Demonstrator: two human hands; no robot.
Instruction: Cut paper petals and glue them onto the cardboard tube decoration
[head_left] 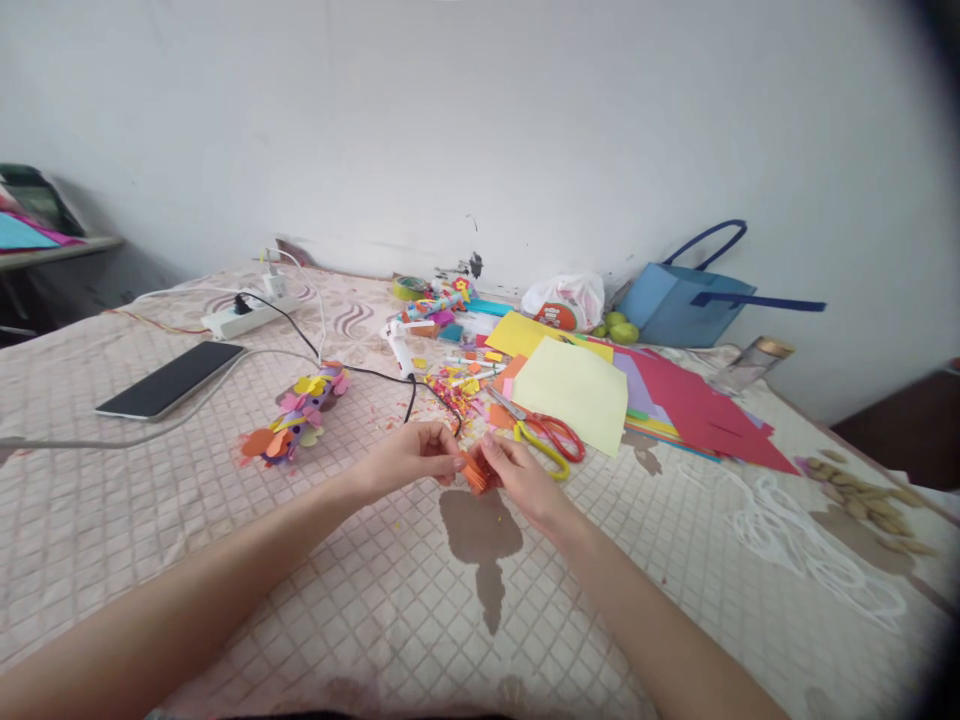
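A small orange paper piece point(475, 474) with a fringed-looking edge is held between both hands above the quilted cloth. My left hand point(426, 455) pinches its left side with thumb and fingertips. On the other side, my right hand point(513, 470) has its fingers closed on the same piece. Just beyond my right hand lie red-handled scissors point(559, 436) and yellow-handled scissors point(543, 450). Small colored paper scraps point(457, 388) are scattered behind the hands. To the left rests a purple roll covered with paper flowers point(304, 412).
A white glue gun point(400, 350) with a black cord stands behind the hands. Colored sheets point(574, 385) spread to the right, near white string point(799, 540) and a blue bag point(679, 305). At left are a dark tablet point(172, 380) and a power strip point(244, 317).
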